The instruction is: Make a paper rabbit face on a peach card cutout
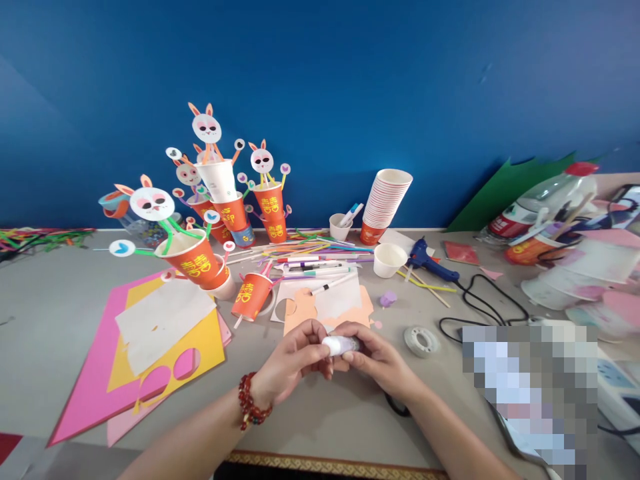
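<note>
A small tube (343, 345), opaque white at one end and translucent with a pale lilac tint along its body, lies nearly level over the worktop (320, 420), held crosswise at both ends. Its white end sits in the fingers of the left hand (303, 350); its darker far end is partly hidden by the right hand (374, 353).

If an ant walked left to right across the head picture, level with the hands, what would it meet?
Yellow paper → bracelet → left hand → white-capped tube → right hand → tape roll → power strip.
</note>
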{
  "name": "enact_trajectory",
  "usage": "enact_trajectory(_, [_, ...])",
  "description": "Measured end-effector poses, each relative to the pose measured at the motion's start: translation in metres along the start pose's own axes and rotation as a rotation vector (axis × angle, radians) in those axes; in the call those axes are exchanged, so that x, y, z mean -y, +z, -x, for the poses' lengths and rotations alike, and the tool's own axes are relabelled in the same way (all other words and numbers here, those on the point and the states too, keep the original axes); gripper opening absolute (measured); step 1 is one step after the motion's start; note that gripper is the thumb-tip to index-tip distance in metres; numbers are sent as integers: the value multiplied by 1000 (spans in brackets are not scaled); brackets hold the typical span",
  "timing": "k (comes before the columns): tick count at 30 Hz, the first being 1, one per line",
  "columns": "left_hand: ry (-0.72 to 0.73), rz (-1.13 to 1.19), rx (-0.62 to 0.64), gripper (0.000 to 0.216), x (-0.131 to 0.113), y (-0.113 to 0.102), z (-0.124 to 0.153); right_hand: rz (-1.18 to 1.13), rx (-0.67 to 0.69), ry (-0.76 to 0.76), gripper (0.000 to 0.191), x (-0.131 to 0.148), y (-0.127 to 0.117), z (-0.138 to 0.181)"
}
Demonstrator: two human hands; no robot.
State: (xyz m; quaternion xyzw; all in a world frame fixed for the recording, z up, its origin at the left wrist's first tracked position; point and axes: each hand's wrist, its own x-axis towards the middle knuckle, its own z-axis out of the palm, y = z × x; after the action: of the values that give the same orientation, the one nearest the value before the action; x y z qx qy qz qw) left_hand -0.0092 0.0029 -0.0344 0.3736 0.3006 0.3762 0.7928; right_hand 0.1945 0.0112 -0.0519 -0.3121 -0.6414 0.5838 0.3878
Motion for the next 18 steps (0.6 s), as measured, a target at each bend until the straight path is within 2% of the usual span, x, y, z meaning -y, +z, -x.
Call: enact_trajectory(18, [-1, 15, -4, 28, -1, 3, -1, -11, 7, -43, 26, 2, -1, 1])
